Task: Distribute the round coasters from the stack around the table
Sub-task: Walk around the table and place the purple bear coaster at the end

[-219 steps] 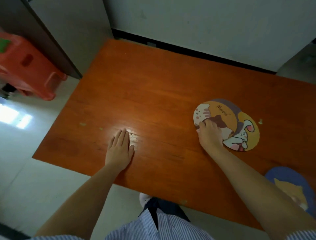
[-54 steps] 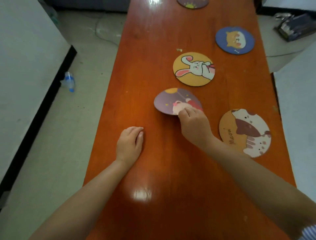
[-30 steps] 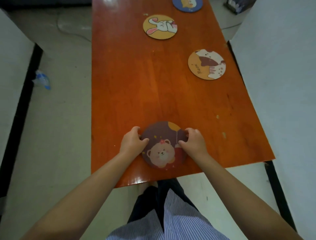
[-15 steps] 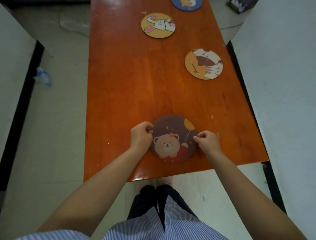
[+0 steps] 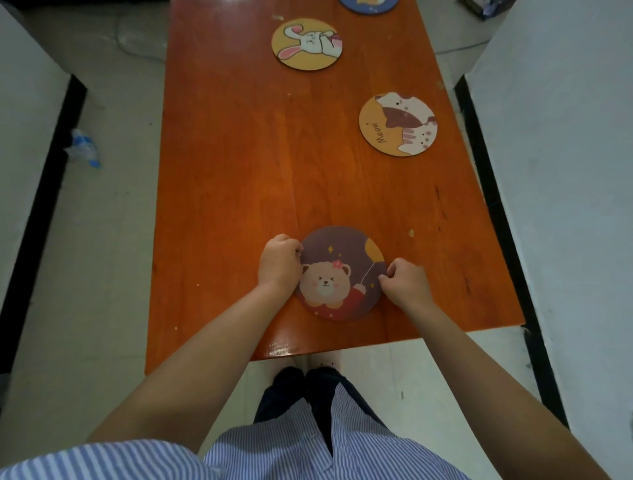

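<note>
A purple round coaster with a bear (image 5: 339, 274) lies flat near the front edge of the orange table (image 5: 239, 164). My left hand (image 5: 279, 263) pinches its left rim with curled fingers. My right hand (image 5: 404, 281) pinches its right rim the same way. Farther up the table lie an orange cat coaster marked "Meow" (image 5: 398, 124) on the right, a yellow rabbit coaster (image 5: 307, 44) in the middle, and a blue coaster (image 5: 370, 1) cut off by the top edge. No stack is in view.
White walls stand close on both sides of the table, with dark baseboards. A crushed plastic bottle (image 5: 82, 147) lies on the floor at the left. A cable runs over the floor at the top left.
Over the last second the bear coaster slid a little away from the front edge and slightly right. Both hands stayed on its rim and curled tighter. Earlier, my right hand alone carried it here.
</note>
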### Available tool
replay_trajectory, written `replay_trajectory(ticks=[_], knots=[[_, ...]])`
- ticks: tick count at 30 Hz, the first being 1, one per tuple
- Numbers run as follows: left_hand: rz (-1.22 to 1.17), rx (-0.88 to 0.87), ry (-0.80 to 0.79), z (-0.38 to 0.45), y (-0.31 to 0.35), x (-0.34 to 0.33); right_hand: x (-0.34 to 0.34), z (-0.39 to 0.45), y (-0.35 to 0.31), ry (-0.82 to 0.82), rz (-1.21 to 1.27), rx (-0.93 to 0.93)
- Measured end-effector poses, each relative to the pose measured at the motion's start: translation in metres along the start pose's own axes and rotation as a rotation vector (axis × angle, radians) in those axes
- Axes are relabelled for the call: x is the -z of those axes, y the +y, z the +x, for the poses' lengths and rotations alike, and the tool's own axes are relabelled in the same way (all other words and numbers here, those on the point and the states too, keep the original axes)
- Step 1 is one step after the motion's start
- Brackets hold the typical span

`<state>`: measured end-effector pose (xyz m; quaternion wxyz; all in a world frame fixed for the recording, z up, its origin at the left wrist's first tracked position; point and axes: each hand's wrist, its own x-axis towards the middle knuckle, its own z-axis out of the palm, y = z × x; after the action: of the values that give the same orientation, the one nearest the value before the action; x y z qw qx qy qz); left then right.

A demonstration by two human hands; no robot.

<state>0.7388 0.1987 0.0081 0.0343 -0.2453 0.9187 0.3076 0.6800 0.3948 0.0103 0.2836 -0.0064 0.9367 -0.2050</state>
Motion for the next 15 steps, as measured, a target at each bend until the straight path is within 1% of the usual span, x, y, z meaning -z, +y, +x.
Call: replay_trajectory(ticks=[4,7,9,11,13,15], knots=[[0.012,-0.021,0.024,-0.001,-0.003,0.000,0.007,0.001,-0.012,-0.062,-0.245,-0.031],[0.009,-0.041,0.028,-0.003,-0.009,0.006,0.009,0.002,-0.037,0.029,-0.410,0.008],[0.043,-0.057,0.041,-0.003,-0.019,0.016,0.005,0.003,-0.061,0.103,-0.422,0.143],[0.094,-0.046,0.059,-0.001,-0.036,0.032,-0.007,0.004,-0.089,0.147,-0.402,0.326],[0.156,-0.030,0.084,0.002,-0.060,0.051,-0.023,0.004,-0.122,0.161,-0.398,0.484],[0.205,-0.012,0.096,0.007,-0.088,0.073,-0.044,0.005,-0.156,0.134,-0.402,0.584]])
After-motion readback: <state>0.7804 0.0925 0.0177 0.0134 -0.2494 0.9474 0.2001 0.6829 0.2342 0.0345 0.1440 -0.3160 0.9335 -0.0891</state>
